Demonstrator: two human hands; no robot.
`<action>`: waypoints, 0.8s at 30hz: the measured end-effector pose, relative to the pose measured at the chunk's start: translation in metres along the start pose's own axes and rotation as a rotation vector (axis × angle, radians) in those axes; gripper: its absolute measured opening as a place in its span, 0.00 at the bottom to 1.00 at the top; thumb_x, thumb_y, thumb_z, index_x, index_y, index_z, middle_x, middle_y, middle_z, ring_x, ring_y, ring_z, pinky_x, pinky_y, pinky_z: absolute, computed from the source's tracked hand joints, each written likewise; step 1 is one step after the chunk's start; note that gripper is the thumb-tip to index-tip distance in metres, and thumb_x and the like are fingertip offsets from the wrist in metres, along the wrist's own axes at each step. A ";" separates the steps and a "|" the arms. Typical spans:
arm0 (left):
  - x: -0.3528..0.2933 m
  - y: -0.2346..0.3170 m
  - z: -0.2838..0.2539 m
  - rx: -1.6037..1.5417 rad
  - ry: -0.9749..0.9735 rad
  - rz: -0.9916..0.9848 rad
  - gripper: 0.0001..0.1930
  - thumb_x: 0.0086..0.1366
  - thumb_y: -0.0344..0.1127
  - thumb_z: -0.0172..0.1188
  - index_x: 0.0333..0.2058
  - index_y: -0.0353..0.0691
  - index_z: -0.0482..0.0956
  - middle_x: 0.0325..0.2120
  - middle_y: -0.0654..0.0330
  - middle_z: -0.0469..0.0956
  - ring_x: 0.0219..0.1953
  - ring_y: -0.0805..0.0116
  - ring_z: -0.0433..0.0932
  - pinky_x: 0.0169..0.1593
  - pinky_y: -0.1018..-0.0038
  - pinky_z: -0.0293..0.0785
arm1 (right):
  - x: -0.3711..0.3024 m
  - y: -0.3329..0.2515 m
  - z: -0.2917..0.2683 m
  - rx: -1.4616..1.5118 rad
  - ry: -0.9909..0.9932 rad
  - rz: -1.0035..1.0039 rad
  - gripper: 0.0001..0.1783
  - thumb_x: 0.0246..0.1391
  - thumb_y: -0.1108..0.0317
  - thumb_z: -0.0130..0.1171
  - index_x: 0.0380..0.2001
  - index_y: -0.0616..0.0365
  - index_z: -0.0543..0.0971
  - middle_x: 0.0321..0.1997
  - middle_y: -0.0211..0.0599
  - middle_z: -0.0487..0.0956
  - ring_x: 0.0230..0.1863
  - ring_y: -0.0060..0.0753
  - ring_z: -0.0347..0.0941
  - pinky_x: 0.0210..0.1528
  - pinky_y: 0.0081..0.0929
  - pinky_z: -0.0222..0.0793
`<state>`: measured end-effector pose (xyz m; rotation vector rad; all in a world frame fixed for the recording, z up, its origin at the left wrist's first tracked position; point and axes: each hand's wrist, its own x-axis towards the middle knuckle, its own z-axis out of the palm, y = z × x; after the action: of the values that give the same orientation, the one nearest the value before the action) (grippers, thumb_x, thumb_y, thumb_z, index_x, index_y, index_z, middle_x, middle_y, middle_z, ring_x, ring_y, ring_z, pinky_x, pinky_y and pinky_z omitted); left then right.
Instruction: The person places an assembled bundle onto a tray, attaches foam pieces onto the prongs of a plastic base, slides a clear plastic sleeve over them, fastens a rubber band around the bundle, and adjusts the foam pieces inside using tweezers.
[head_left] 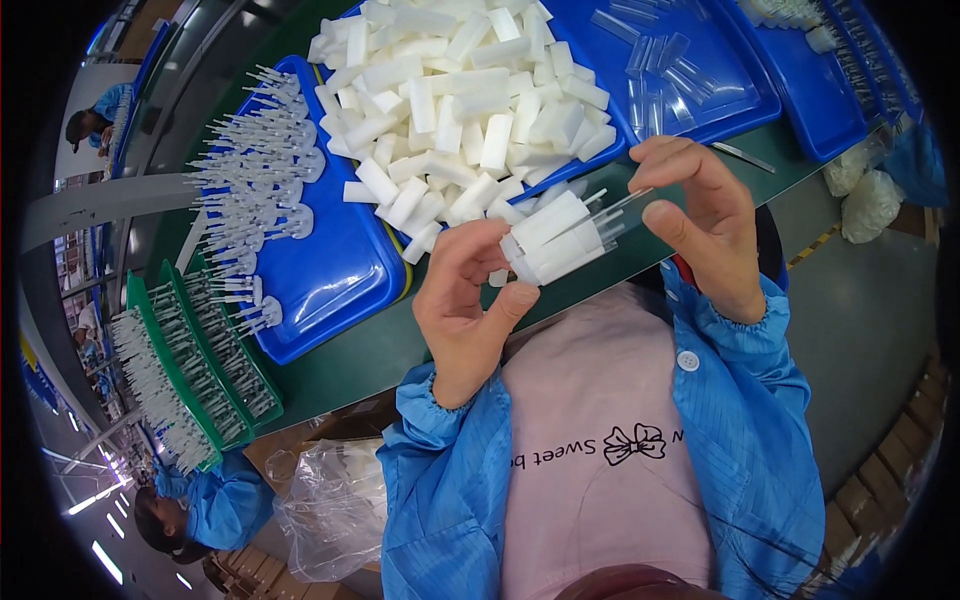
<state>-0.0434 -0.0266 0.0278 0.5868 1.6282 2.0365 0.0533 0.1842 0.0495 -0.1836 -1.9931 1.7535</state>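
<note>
On the far left, a green rack point(203, 350) stands packed with spiky white pieces. Beside it, a blue tray point(325, 285) carries more spiky white parts point(255, 180) with round bases; their thin prongs look easy to bend or snag.

Next, the left hand point(465, 300) is closed in a narrow grip, thumb below and fingers above, holding the base end of a white bundle point(555, 235). The bundle is up off the green table point(400, 335), in front of the heap of white blocks point(450, 100) and tilted, its prongs toward the right hand. It looks light. Its white blocks seem to be foam, so they would probably dent under a hard squeeze, while the slender prongs at the free end look stiffer but fragile. The base is likely the safest place to hold, with gentle pressure; pinching the prongs sideways could bend or snap them.

The right hand point(705, 220) has thumb and forefinger a small gap apart at the tip of a thin rod point(622, 204); whether both press on it, I cannot tell.

Farther right, clear tubes point(690, 80) lie in another tray point(750, 100). They look smooth, light and slippery, probably best taken by the middle.
</note>
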 end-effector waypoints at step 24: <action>-0.006 0.023 -0.003 -0.154 -0.125 0.048 0.24 0.46 0.28 0.72 0.43 0.30 0.74 0.46 0.52 0.69 0.48 0.64 0.73 0.52 0.70 0.71 | -0.016 -0.034 0.001 -0.205 -0.015 -0.277 0.13 0.34 0.75 0.69 0.28 0.58 0.79 0.33 0.36 0.79 0.45 0.44 0.70 0.54 0.45 0.59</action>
<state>-0.0426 -0.0371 0.0493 0.6887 1.3845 2.0922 0.0739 0.1714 0.0783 0.0383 -2.0936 1.3842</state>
